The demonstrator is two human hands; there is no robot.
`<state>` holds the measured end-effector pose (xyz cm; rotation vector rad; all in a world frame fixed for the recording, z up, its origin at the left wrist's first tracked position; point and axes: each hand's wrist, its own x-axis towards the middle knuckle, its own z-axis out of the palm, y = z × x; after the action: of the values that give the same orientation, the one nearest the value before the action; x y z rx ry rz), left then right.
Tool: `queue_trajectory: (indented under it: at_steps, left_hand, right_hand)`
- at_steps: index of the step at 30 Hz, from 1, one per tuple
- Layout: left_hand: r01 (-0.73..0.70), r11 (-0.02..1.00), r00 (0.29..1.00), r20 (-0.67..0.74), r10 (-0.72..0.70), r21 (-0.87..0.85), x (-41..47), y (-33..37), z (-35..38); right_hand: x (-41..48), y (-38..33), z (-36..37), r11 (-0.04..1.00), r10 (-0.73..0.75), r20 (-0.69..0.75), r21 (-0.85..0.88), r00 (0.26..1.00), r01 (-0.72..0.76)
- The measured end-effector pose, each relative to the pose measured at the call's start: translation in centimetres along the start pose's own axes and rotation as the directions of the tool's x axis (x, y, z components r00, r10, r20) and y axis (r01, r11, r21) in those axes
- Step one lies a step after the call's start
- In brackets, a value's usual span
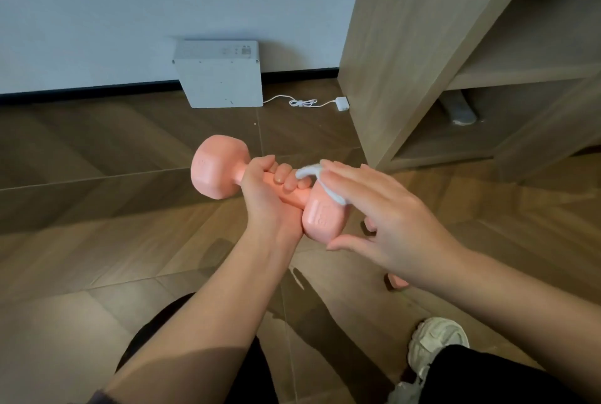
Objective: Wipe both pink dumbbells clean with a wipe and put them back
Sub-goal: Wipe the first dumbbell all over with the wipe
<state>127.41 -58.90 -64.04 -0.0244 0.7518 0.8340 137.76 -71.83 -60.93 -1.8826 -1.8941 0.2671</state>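
Wood floor [97, 208]; white box [219, 78] by wall [97, 13]; cable [302, 103], adapter [342, 103] beside; second pink dumbbell [395, 282] partly hidden

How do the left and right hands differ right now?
1. The left hand has its fingers curled round the handle of the pink dumbbell. The right hand has its fingers nearly straight.
2. The left hand holds the pink dumbbell up. The right hand presses the white wipe against its nearer head.
Shared: both hands are bare and work on the same pink dumbbell.
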Motion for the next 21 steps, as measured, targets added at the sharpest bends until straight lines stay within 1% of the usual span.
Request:
queue_trajectory:
  at_steps: [1, 2, 3, 5, 7, 8, 11, 13, 15, 17, 19, 21]
  left_hand:
    - [0.011, 1.000, 1.000, 0.007, -0.011, -0.014, -0.1, -0.1, -0.1]
    - [0.019, 1.000, 1.000, 0.007, -0.019, -0.015, -0.2, -0.2, -0.1]
    - [0.018, 1.000, 1.000, 0.006, -0.018, -0.001, -0.3, -0.4, 0.0]
    - [-0.005, 0.998, 1.000, 0.011, 0.005, 0.062, -0.6, -0.8, 0.1]
    - [-0.019, 0.992, 1.000, 0.025, 0.016, 0.128, -0.8, -0.9, 0.3]
    - [-0.020, 0.989, 0.999, 0.034, 0.015, 0.145, -0.9, -0.8, 0.4]
    - [-0.026, 0.990, 0.997, 0.074, 0.016, 0.137, -0.9, -0.1, 0.6]
    - [-0.020, 0.992, 0.995, 0.095, 0.008, 0.123, -1.1, 0.2, 0.6]
    - [0.000, 0.996, 0.992, 0.129, -0.012, 0.092, -1.4, 0.3, 0.5]
    - [0.024, 0.997, 0.986, 0.164, -0.035, 0.070, -1.8, 0.4, 0.6]
    - [0.026, 0.997, 0.988, 0.153, -0.037, 0.076, -2.0, 0.8, 1.0]
    - [0.016, 0.994, 0.997, 0.079, -0.025, 0.110, -2.0, 1.2, 1.2]
  right_hand:
    - [-0.5, -0.4, 0.0, 0.999, -0.027, -0.023, -0.033, 0.999, 0.027]
    - [-0.9, -0.7, 0.0, 0.999, -0.003, -0.013, -0.040, 1.000, 0.002]
    - [-1.0, -1.0, -0.1, 0.997, 0.067, 0.018, -0.023, 0.998, -0.067]
    - [-0.8, -1.5, -0.3, 0.971, 0.222, 0.118, 0.066, 0.968, -0.231]
    - [-0.9, -1.6, -0.3, 0.947, 0.280, 0.170, 0.115, 0.945, -0.301]
    - [-1.2, -1.6, -0.4, 0.946, 0.278, 0.163, 0.127, 0.947, -0.299]
    - [-2.1, -1.9, -0.5, 0.957, 0.211, 0.119, 0.177, 0.970, -0.230]
    - [-2.1, -1.8, -0.1, 0.936, 0.209, 0.102, 0.268, 0.973, -0.229]
    - [-1.8, -1.9, 0.5, 0.862, 0.284, 0.088, 0.414, 0.955, -0.294]
    - [-1.7, -2.1, 1.3, 0.809, 0.375, 0.048, 0.471, 0.926, -0.352]
    - [-1.5, -2.1, 1.7, 0.835, 0.386, -0.031, 0.437, 0.922, -0.335]
    - [-0.9, -2.5, 1.4, 0.906, 0.311, -0.088, 0.328, 0.946, -0.268]
